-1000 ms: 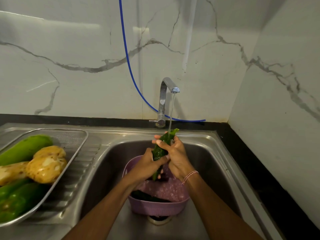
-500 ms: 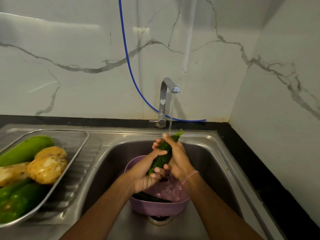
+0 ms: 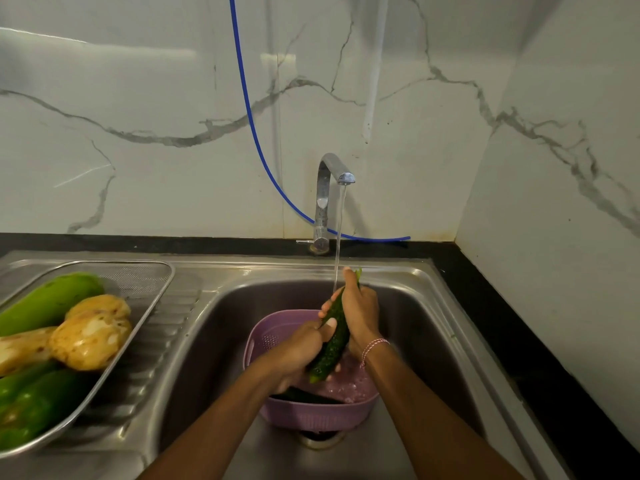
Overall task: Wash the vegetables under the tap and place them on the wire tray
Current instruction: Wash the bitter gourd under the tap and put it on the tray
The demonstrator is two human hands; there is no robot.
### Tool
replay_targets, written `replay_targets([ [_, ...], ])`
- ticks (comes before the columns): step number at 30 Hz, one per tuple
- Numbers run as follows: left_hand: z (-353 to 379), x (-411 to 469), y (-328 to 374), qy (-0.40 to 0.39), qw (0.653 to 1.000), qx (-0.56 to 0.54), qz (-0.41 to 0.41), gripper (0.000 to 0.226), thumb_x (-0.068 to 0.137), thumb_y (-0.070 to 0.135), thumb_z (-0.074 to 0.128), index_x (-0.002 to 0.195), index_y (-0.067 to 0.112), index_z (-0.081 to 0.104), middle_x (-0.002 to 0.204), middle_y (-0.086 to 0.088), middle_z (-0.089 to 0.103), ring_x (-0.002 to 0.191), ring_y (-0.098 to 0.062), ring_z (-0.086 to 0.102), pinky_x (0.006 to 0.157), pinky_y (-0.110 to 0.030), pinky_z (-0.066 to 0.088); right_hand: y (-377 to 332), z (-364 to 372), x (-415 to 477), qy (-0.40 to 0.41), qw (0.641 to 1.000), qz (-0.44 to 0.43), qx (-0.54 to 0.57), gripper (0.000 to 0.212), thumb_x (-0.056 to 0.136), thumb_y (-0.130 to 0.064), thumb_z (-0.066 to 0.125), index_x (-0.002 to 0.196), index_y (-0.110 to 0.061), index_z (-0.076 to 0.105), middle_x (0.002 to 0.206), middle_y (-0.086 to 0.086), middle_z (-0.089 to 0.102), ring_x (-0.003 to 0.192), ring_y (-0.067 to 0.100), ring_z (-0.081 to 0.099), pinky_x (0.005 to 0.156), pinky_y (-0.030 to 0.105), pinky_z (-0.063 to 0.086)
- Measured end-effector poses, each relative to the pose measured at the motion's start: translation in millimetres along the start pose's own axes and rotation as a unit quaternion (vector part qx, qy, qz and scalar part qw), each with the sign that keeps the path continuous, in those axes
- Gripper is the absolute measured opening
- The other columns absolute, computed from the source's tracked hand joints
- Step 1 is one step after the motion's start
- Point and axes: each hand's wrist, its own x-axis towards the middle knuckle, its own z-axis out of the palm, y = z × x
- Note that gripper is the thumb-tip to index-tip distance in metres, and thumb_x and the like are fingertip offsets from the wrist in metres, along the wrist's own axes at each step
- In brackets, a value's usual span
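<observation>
Cucumber (image 3: 334, 344), dark green and bumpy, slants between both hands directly over the purple colander (image 3: 257, 344), its top end raised into the water stream (image 3: 337, 254) falling from the tap (image 3: 327, 188). The tilt probably lets water run down its whole length and drip into the colander rather than splash about. The right hand (image 3: 360, 306) wraps the upper half, fingers curled round it. The left hand (image 3: 298, 355) grips lower down with the thumb laid across the skin, likely so the two can rub and twist against each other. Another dark vegetable (image 3: 301, 396) lies in the colander under the forearms, seemingly awaiting its turn. The colander sits over the drain of the steel sink (image 3: 214, 341), so rinse water escapes. On the draining board to the left, the wire tray (image 3: 162, 289) holds potatoes (image 3: 90, 341), green peppers (image 3: 31, 403) and a long pale green vegetable (image 3: 48, 303), judged already washed. It is within easy reach of the left hand.
</observation>
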Motion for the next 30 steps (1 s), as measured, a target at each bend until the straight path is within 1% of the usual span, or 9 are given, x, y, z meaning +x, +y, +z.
replay_targets([
  [4, -8, -3, 1, -0.003, 0.999, -0.038, -0.038, 0.053, 0.112, 0.035, 0.033, 0.119, -0.007, 0.063, 0.087, -0.014, 0.068, 0.064, -0.018, 0.064, 0.058, -0.031, 0.050, -2, -4, -3, -0.005, 1.000, 0.006, 0.013, 0.058, 0.107, -0.044, 0.049, 0.069, -0.006, 0.070, 0.072, 0.011, 0.079, 0.068, 0.027, 0.076, 0.080, 0.041, 0.064],
  [8, -11, 0, 0, -0.022, 0.996, -0.062, -0.067, 0.054, 0.111, 0.039, 0.035, 0.119, -0.006, 0.065, 0.084, -0.012, 0.069, 0.064, -0.018, 0.064, 0.056, -0.028, 0.052, -1, -7, 0, 0.055, 0.997, -0.040, -0.041, 0.048, 0.111, -0.035, 0.043, 0.089, -0.006, 0.076, 0.080, 0.006, 0.080, 0.057, 0.016, 0.075, 0.055, 0.021, 0.058],
  [11, -12, 3, -2, -0.014, 0.994, -0.067, -0.084, 0.053, 0.111, 0.041, 0.034, 0.113, -0.001, 0.066, 0.077, -0.011, 0.068, 0.058, -0.017, 0.061, 0.048, -0.025, 0.047, -2, -4, 0, 0.001, 0.999, -0.030, 0.029, 0.052, 0.112, -0.044, 0.038, 0.104, -0.004, 0.070, 0.086, 0.011, 0.080, 0.065, 0.027, 0.078, 0.062, 0.035, 0.064],
  [15, -25, 10, -6, -0.020, 0.991, -0.085, -0.100, 0.058, 0.106, 0.057, 0.035, 0.113, 0.008, 0.064, 0.073, -0.008, 0.064, 0.049, -0.013, 0.052, 0.038, -0.020, 0.036, -5, -6, -2, -0.120, 0.984, 0.060, 0.114, 0.076, 0.107, -0.062, 0.029, 0.104, 0.003, 0.067, 0.095, 0.021, 0.080, 0.074, 0.031, 0.078, 0.069, 0.038, 0.064],
  [19, -37, 5, -2, -0.040, 0.994, -0.081, -0.066, 0.046, 0.087, 0.055, 0.073, 0.108, 0.014, 0.066, 0.083, -0.008, 0.067, 0.048, -0.009, 0.050, 0.036, -0.016, 0.038, 4, -1, -1, -0.216, 0.956, 0.081, 0.182, 0.033, 0.109, -0.022, 0.055, 0.134, -0.001, 0.059, 0.107, 0.019, 0.077, 0.087, 0.028, 0.075, 0.086, 0.045, 0.062],
  [21, -42, 7, -6, -0.030, 0.999, -0.015, -0.014, 0.041, 0.081, 0.036, 0.085, 0.111, 0.012, 0.069, 0.087, -0.006, 0.073, 0.056, -0.014, 0.062, 0.048, -0.022, 0.054, 7, 5, 0, -0.218, 0.964, 0.055, 0.145, 0.027, 0.104, -0.005, 0.059, 0.130, -0.007, 0.063, 0.095, 0.012, 0.073, 0.080, 0.021, 0.071, 0.081, 0.042, 0.063],
  [24, -49, 15, -14, 0.025, 0.985, 0.153, 0.076, 0.035, 0.078, 0.018, 0.087, 0.111, 0.018, 0.074, 0.096, -0.001, 0.080, 0.089, -0.017, 0.076, 0.092, -0.041, 0.061, 7, 12, -8, -0.177, 0.983, -0.001, 0.044, 0.013, 0.105, -0.014, 0.062, 0.114, -0.007, 0.066, 0.081, 0.007, 0.065, 0.068, 0.014, 0.065, 0.070, 0.030, 0.060],
  [27, -47, 18, -17, -0.013, 0.974, 0.215, 0.077, 0.019, 0.084, 0.012, 0.078, 0.102, 0.015, 0.075, 0.091, -0.002, 0.080, 0.089, -0.017, 0.076, 0.093, -0.037, 0.059, 8, 11, -9, -0.110, 0.994, -0.018, -0.001, 0.028, 0.107, -0.030, 0.060, 0.097, -0.005, 0.067, 0.065, 0.005, 0.059, 0.053, 0.014, 0.060, 0.058, 0.027, 0.056],
  [30, -42, 19, -17, -0.041, 0.963, 0.257, 0.063, 0.010, 0.088, 0.007, 0.067, 0.093, 0.016, 0.068, 0.077, -0.001, 0.073, 0.073, -0.013, 0.069, 0.080, -0.034, 0.057, 4, 8, -10, -0.098, 0.992, 0.047, 0.067, 0.043, 0.107, -0.038, 0.058, 0.074, -0.011, 0.058, 0.052, 0.004, 0.053, 0.048, 0.019, 0.058, 0.052, 0.029, 0.053],
])
